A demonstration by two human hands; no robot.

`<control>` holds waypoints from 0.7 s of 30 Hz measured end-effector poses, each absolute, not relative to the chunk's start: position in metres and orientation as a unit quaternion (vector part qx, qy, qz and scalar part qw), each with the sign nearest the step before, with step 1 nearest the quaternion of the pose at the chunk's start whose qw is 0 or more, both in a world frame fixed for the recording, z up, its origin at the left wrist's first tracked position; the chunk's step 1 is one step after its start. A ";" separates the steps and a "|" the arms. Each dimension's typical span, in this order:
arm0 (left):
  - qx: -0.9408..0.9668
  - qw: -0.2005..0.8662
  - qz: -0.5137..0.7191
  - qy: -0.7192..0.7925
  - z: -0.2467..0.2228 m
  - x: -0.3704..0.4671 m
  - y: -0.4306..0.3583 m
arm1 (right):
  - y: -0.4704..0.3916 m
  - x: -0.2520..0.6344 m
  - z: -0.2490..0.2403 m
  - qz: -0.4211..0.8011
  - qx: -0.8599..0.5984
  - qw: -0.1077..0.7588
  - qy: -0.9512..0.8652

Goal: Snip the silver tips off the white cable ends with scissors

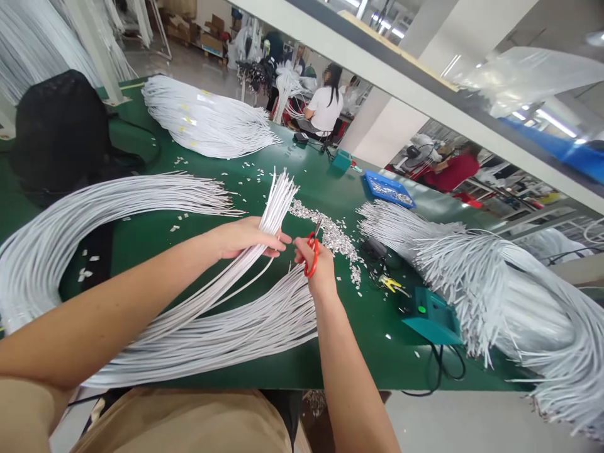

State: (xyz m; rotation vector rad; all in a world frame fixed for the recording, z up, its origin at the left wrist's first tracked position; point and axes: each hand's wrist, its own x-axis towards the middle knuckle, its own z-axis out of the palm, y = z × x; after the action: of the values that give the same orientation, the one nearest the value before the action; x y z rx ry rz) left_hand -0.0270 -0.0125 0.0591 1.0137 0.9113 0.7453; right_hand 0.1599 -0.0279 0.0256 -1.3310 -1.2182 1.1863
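My left hand (250, 238) is closed round a bunch of white cables (278, 204), their cut ends pointing up and away from me. In my right hand (321, 261) is a pair of scissors with red handles (311, 255), blades pointing away toward a heap of small silvery-white scraps (333, 236). The two hands are close together, almost touching at the fingers. Below them lies a thick spread of white cables (236, 340), from which the held bunch runs. Another bundle of white cables (117, 195) curves round on the left, its ends near my left wrist.
The green table (358, 358) bears more white bundles at the back (207, 119) and on the right (495, 283). A teal device (434, 314) with a black cord, yellow-handled pliers (391, 284), a blue tray (389, 189) and a black bag (61, 132) stand around. A shelf beam crosses above.
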 end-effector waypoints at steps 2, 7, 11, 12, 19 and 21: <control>0.451 0.736 0.313 0.396 0.053 -0.021 -0.015 | -0.012 0.159 0.029 0.552 -0.492 0.497 -0.454; 0.468 0.757 0.266 0.370 0.049 -0.025 -0.015 | 0.008 0.154 0.024 0.655 -0.422 0.435 -0.452; 0.501 0.691 0.313 0.416 0.050 -0.038 -0.008 | 0.013 0.153 0.017 0.648 -0.446 0.436 -0.436; 0.481 0.682 0.349 0.426 0.049 -0.040 -0.007 | 0.014 0.152 0.017 0.644 -0.457 0.426 -0.441; 0.298 0.771 0.465 0.318 0.043 -0.038 0.003 | 0.019 0.133 0.022 0.589 -0.520 0.354 -0.507; 0.302 0.742 0.502 0.326 0.042 -0.040 0.008 | 0.021 0.129 0.017 0.587 -0.529 0.385 -0.477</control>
State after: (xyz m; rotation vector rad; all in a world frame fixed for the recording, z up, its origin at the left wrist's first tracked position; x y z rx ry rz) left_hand -0.0396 0.0085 0.0416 0.6622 0.7140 1.1013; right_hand 0.1287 0.0213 0.0170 -1.3474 -1.2145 1.4960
